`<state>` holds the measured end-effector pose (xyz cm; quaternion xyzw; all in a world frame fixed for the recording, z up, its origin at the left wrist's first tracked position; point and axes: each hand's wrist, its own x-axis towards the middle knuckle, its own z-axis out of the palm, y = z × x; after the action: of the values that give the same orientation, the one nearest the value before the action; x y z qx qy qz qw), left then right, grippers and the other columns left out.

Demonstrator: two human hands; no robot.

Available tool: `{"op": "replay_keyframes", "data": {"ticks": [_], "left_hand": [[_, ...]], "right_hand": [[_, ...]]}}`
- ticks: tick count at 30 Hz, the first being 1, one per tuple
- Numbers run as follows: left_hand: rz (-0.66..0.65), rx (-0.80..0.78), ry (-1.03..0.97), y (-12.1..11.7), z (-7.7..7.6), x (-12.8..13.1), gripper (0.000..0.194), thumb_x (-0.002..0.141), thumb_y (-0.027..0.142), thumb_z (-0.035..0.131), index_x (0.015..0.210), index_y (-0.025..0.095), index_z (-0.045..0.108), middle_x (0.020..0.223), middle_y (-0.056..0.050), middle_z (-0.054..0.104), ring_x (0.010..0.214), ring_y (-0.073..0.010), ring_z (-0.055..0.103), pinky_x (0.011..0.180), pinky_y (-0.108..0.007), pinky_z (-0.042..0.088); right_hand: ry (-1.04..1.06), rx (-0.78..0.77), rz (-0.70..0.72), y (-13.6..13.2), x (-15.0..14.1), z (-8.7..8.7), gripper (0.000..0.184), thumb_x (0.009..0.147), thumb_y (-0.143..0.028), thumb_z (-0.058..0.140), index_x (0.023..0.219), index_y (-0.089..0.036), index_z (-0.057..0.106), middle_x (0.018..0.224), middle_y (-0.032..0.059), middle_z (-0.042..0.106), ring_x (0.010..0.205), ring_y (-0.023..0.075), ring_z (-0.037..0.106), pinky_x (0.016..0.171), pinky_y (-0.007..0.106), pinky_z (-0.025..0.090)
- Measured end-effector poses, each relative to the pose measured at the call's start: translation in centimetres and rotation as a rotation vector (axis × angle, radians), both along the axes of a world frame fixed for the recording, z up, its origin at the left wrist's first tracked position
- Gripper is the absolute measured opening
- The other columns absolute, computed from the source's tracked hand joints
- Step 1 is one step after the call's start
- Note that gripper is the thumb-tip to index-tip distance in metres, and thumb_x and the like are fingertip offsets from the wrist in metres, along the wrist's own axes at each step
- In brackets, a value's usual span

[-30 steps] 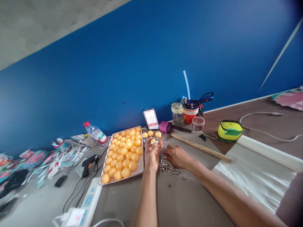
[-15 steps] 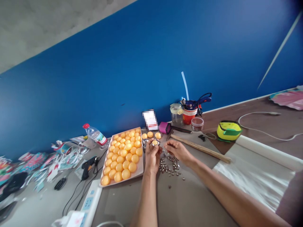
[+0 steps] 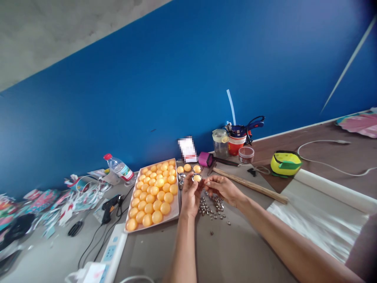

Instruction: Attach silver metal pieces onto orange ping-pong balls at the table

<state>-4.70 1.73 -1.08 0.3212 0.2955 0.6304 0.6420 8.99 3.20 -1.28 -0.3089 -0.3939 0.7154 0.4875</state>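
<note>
Between the fingers of my left hand [image 3: 191, 193] is an orange ball with a shiny silver rim [image 3: 196, 178]. Close beside it on the right, my right hand [image 3: 221, 188] has its thumb and fingers pinched together; whatever they hold is too small to make out. Under and between the hands lies a scatter of small shiny metal pieces [image 3: 212, 208]. Just left of my left hand stands a shallow box [image 3: 177, 208] with several rows of orange balls [image 3: 153, 190]. A few loose orange balls [image 3: 187, 168] rest behind the hands, near silver pieces [image 3: 181, 179].
A hammer [image 3: 250, 184] with a wooden handle lies to the right, near a roll of white sheet [image 3: 332, 192]. A red cup [image 3: 236, 145], glass jar [image 3: 220, 143] and yellow-green holder [image 3: 285, 163] stand behind. On the left are a bottle [image 3: 120, 169], glue gun [image 3: 109, 209] and power strip [image 3: 113, 251].
My left hand has shifted slightly right with the silver-rimmed ball. My right hand's fingers have turned downward and come closer to the ball.
</note>
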Motion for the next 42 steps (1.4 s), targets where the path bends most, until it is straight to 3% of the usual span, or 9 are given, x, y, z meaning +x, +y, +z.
{"op": "replay_keyframes", "data": {"ticks": [11,22,33,39,42], "left_hand": [[-0.051,0.011,0.046,-0.1,-0.1,0.0,0.042,0.067,0.024,0.076,0.104,0.025,0.057,0.099,-0.001,0.062,0.094,-0.0165,0.059,0.089,-0.035,0.043],[-0.078,0.036,0.067,-0.1,-0.2,0.1,0.043,0.067,0.021,0.075,0.106,0.025,0.057,0.103,-0.002,0.062,0.096,-0.0171,0.058,0.087,-0.034,0.043],[-0.044,0.044,0.128,-0.2,-0.9,0.2,0.039,0.071,0.021,0.072,0.106,0.024,0.057,0.098,-0.001,0.062,0.091,-0.0149,0.059,0.083,-0.030,0.045],[-0.013,0.064,0.279,-0.3,-1.0,0.3,0.040,0.070,0.023,0.073,0.108,0.023,0.058,0.103,-0.002,0.061,0.091,-0.0155,0.058,0.083,-0.030,0.045],[-0.014,0.035,0.214,-0.3,-0.9,0.6,0.040,0.070,0.025,0.073,0.107,0.023,0.057,0.099,-0.002,0.063,0.085,-0.0156,0.060,0.082,-0.032,0.047]], "right_hand": [[-0.165,0.145,-0.204,0.3,-0.5,0.0,0.025,0.062,-0.039,0.073,0.068,-0.019,0.059,0.052,-0.0034,0.057,0.049,0.0109,0.051,0.052,0.025,0.039],[-0.062,0.102,-0.165,0.3,-0.2,0.0,0.027,0.058,-0.038,0.077,0.065,-0.017,0.061,0.060,-0.0032,0.057,0.052,0.0079,0.047,0.053,0.023,0.037],[-0.019,0.032,-0.190,0.4,-0.4,-0.8,0.032,0.056,-0.035,0.078,0.064,-0.018,0.052,0.054,-0.0055,0.053,0.047,0.0079,0.049,0.052,0.023,0.039],[-0.093,0.047,-0.216,0.5,-0.6,-1.6,0.032,0.059,-0.036,0.076,0.064,-0.018,0.050,0.051,-0.0047,0.054,0.047,0.0086,0.048,0.049,0.022,0.035],[-0.058,0.019,-0.205,0.6,-0.7,-1.5,0.034,0.058,-0.037,0.076,0.064,-0.018,0.049,0.053,-0.0049,0.052,0.048,0.0083,0.047,0.051,0.023,0.036]]}}
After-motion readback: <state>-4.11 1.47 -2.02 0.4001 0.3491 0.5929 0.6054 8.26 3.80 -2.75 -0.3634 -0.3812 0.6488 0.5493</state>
